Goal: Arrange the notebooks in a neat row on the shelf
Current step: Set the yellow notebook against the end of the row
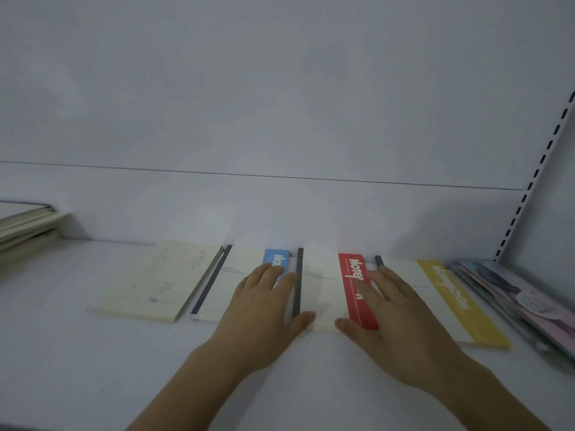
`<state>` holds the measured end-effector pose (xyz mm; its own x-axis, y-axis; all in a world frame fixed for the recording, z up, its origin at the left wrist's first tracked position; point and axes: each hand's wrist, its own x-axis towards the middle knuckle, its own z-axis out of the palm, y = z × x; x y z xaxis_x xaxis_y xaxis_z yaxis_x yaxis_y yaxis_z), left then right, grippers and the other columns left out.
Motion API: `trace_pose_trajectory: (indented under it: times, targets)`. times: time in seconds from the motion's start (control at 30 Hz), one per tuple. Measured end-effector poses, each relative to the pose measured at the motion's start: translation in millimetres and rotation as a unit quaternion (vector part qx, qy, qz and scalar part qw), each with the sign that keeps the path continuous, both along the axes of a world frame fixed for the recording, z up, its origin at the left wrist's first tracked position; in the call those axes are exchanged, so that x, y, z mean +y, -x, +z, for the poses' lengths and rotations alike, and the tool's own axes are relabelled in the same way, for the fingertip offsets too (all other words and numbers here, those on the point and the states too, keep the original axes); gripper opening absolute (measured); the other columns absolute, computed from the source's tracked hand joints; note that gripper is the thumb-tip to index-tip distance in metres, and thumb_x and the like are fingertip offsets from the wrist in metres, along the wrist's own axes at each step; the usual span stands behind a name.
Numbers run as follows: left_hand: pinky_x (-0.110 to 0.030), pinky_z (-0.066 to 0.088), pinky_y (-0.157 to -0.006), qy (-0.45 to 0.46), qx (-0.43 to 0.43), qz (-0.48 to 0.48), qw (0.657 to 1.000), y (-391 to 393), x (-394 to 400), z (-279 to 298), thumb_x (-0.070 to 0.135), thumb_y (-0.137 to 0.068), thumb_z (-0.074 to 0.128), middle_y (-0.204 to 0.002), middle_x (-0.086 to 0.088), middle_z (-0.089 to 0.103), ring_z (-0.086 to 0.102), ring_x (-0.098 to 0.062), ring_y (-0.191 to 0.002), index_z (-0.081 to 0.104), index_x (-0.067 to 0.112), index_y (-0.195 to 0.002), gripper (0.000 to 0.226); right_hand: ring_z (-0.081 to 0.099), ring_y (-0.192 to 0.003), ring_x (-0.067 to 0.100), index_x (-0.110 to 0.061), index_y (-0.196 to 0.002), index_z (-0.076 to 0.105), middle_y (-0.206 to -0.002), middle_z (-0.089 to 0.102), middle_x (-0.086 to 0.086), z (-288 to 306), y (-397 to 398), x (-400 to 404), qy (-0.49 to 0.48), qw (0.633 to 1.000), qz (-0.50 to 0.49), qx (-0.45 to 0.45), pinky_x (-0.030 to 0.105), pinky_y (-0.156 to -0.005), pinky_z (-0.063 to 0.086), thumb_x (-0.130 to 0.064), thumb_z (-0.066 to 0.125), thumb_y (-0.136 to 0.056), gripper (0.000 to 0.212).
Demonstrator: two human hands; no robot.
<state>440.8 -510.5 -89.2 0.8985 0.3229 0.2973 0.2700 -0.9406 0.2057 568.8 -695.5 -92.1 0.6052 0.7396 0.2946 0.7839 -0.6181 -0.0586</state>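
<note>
Several notebooks lie flat side by side on the white shelf (77, 353). From the left: a cream notebook (155, 281), one with a blue band (224, 284), one with a red band (323, 293), one with a yellow band (448, 297). My left hand (264, 309) lies flat with straight fingers on the blue-band notebook, thumb at the front edge of the red-band one. Flat on the red band and the yellow-band notebook's left part rests my right hand (392, 318), its thumb at the red-band notebook's front edge.
A stack of notebooks (25, 225) sits at the far left against the back wall. A slanted pile of pastel booklets (513, 300) lies at the right, beside the slotted shelf upright (535, 172). Bare shelf surface lies in front of the row.
</note>
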Motion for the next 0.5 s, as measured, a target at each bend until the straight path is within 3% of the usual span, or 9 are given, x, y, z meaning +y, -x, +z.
trace_pose_trajectory:
  times: [0.07,0.17,0.27,0.37,0.5]
  targets:
    - [-0.032,0.010,-0.123,-0.005,-0.022,0.020,1.000,18,2,0,0.065,-0.094,0.038,-0.160,0.007,0.020,0.007,-0.014,-0.149,0.025,0.030,-0.152,0.069,-0.001,-0.148,0.015,-0.031,-0.150,0.025,-0.159,0.016,-0.004,0,11,9,-0.005,1.000,0.007,0.001,0.035,-0.120,0.011,-0.081,0.011,-0.079,0.088]
    - [-0.033,0.009,-0.121,-0.018,-0.057,0.056,0.997,47,11,4,0.061,-0.096,0.037,-0.161,0.007,0.022,0.009,-0.015,-0.150,0.030,0.031,-0.151,0.063,-0.007,-0.147,0.015,-0.033,-0.151,0.018,-0.161,0.007,-0.007,5,43,28,-0.011,0.999,0.031,0.008,0.033,-0.117,0.001,-0.081,-0.001,-0.072,0.094]
    - [-0.039,0.020,-0.118,-0.034,-0.080,0.083,0.993,83,24,10,0.058,-0.096,0.042,-0.154,-0.002,0.039,0.028,-0.024,-0.146,0.043,0.024,-0.146,0.060,-0.013,-0.146,0.013,-0.035,-0.152,0.004,-0.161,-0.005,-0.008,13,81,48,-0.003,0.998,0.049,0.031,0.030,-0.113,-0.005,-0.081,-0.001,-0.072,0.092]
    - [-0.040,0.028,-0.111,-0.055,-0.090,0.112,0.988,129,44,15,0.061,-0.094,0.035,-0.145,-0.006,0.052,0.043,-0.028,-0.137,0.051,0.020,-0.140,0.064,-0.014,-0.146,0.014,-0.032,-0.153,0.003,-0.161,-0.005,-0.005,19,120,74,-0.001,0.998,0.069,0.010,0.029,-0.113,-0.008,-0.081,-0.004,-0.074,0.092]
    - [-0.038,0.015,-0.119,-0.050,-0.086,0.148,0.984,204,77,22,0.065,-0.096,0.025,-0.158,-0.003,0.032,0.022,-0.024,-0.149,0.034,0.024,-0.151,0.070,-0.012,-0.146,0.012,-0.030,-0.153,0.005,-0.161,-0.002,-0.006,23,183,117,-0.021,0.995,0.101,0.006,0.029,-0.115,-0.006,-0.081,-0.005,-0.075,0.093]
